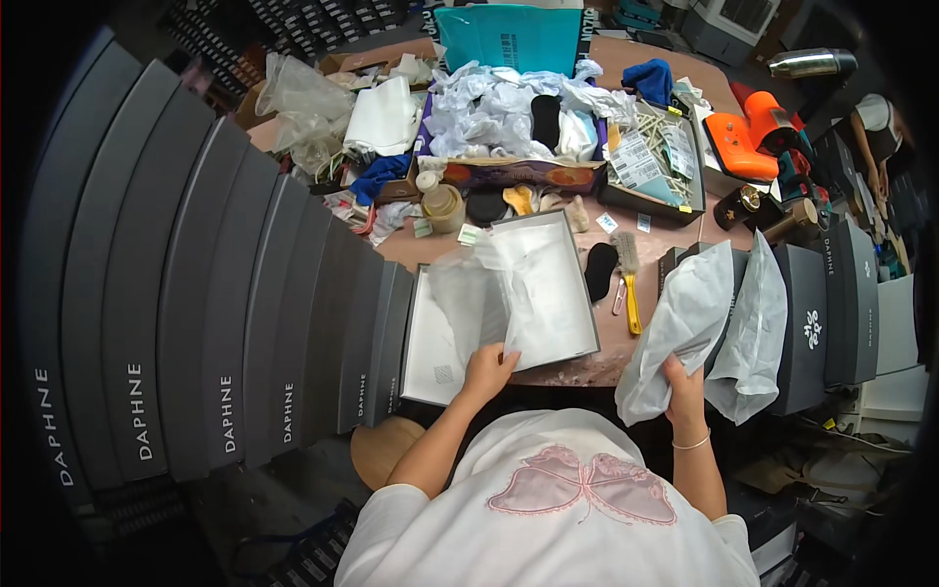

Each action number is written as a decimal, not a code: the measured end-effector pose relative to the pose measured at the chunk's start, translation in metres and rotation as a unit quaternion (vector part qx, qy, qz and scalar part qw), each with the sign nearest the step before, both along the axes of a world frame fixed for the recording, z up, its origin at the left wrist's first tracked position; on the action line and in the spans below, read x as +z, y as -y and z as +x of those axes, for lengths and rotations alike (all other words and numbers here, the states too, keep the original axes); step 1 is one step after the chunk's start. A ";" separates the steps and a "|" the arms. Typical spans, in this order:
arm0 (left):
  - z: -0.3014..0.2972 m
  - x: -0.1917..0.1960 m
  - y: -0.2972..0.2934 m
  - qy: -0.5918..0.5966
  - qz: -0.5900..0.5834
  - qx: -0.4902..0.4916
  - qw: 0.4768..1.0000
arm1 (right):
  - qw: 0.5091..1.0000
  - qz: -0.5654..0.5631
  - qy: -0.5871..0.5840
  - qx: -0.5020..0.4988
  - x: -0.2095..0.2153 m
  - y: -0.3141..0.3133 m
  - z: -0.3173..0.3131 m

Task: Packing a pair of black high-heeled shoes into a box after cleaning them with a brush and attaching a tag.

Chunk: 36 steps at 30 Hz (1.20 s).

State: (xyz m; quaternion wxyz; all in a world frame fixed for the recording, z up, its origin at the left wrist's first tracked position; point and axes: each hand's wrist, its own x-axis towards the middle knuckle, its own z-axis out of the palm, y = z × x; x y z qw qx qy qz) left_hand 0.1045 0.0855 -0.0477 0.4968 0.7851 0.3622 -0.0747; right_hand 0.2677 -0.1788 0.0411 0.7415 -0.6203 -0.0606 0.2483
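Observation:
In front of me lies an open grey shoebox (584, 318) with a white inside, lined with thin white tissue paper (536, 308). My left hand (486, 374) is at the near edge of the box, its fingers closed on the tissue paper. Held up at the right is a white paper-wrapped bundle (675, 333), and my right hand (687, 384) is closed around its lower part. What the paper wraps is hidden. Beside it stands a second white wrapped bundle (755, 338), leaning against dark boxes.
Tall stacks of dark shoeboxes (225, 293) rise along the left. A yellow-handled brush (630, 284) and a black pad (602, 272) lie right of the open box. Behind are a carton of crumpled paper (489, 117), a tray of tags (653, 157) and an orange device (740, 147). Another person's hands (875, 181) show far right.

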 end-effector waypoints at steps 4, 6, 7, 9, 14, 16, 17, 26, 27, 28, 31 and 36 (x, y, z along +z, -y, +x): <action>0.076 0.005 0.032 0.303 0.103 0.030 0.947 | 0.994 0.076 -0.011 0.072 0.014 0.019 0.007; 0.141 0.011 0.067 0.388 0.181 -0.051 0.902 | 0.983 0.096 -0.113 0.109 0.023 0.004 0.011; 0.173 0.001 0.082 0.434 0.036 -0.046 0.899 | 0.972 0.104 -0.161 0.138 0.028 -0.011 0.012; 0.209 -0.007 0.112 0.415 -0.044 -0.111 0.902 | 0.951 0.056 -0.078 0.294 0.028 -0.038 0.019; 0.144 -0.001 0.159 0.535 0.144 -0.322 0.767 | 0.912 0.020 -0.254 0.321 0.004 -0.105 0.054; 0.097 -0.010 0.146 0.456 0.077 -0.394 0.795 | 0.913 0.000 -0.222 0.342 -0.033 -0.123 0.062; 0.072 -0.017 0.131 0.336 -0.001 -0.427 0.839 | 0.915 -0.012 -0.205 0.347 -0.058 -0.130 0.064; -0.097 -0.052 0.042 0.058 -0.163 0.091 0.981 | 0.728 -0.356 0.404 0.424 -0.171 -0.167 0.050; -0.104 -0.056 0.049 0.013 -0.280 0.179 0.943 | 0.768 -0.330 0.400 0.375 -0.172 -0.180 0.061; -0.107 -0.058 0.060 0.018 -0.366 0.270 0.891 | 0.804 -0.304 0.393 0.328 -0.171 -0.193 0.074; -0.097 -0.069 0.068 0.068 -0.573 0.461 0.674 | 0.746 -0.363 0.413 0.376 -0.180 -0.221 0.078; -0.045 -0.039 0.055 0.319 -0.425 0.464 0.708 | 0.775 -0.356 0.440 0.281 -0.154 -0.239 0.104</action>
